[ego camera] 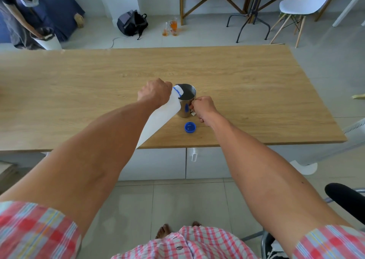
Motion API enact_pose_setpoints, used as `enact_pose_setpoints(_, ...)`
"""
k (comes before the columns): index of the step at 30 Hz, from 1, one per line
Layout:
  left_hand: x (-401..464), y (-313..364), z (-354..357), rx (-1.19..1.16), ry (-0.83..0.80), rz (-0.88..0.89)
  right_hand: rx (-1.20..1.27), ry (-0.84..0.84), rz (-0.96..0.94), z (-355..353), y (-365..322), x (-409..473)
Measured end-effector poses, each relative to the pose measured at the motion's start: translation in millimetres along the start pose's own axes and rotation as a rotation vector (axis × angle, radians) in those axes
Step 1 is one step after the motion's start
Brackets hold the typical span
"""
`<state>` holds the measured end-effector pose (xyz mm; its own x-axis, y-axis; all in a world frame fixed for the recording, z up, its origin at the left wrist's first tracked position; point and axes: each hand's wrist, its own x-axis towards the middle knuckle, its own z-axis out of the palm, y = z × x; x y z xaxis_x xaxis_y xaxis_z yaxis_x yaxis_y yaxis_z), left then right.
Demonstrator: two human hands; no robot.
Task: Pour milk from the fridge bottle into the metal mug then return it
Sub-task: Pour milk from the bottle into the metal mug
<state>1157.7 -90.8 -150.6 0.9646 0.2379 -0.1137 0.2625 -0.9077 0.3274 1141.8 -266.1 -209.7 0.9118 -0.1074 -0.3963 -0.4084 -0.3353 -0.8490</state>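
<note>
Wooden counter (256, 92) at frame centre carries a shiny metal mug (186, 102). Left hand (155, 93) grips the white plastic milk bottle (158, 120) near its neck, tilted, mouth over the rim. Right hand (203, 108) pinches the mug handle. Bottle likely light, squashy; loose blue cap (190, 127) lies just below.

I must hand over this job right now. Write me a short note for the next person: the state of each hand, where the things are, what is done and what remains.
Left hand: grips the bottle, tilted with its mouth over the mug.
Right hand: holds the mug's handle; the mug stands upright on the table.
Cap: off, lying on the table just in front of the mug.
Done: bottle fetched, opened, brought into the pouring pose.
Left: finish pouring (milk level in the mug is unclear), right the bottle, put the cap on, return it to the fridge.
</note>
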Motion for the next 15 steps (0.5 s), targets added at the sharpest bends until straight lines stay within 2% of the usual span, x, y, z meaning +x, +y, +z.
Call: enact_pose_setpoints(15,3.9,5.0,-6.3,0.033,-0.039,0.014,-0.046,0.015,0.05,0.7,-6.3,4.6)
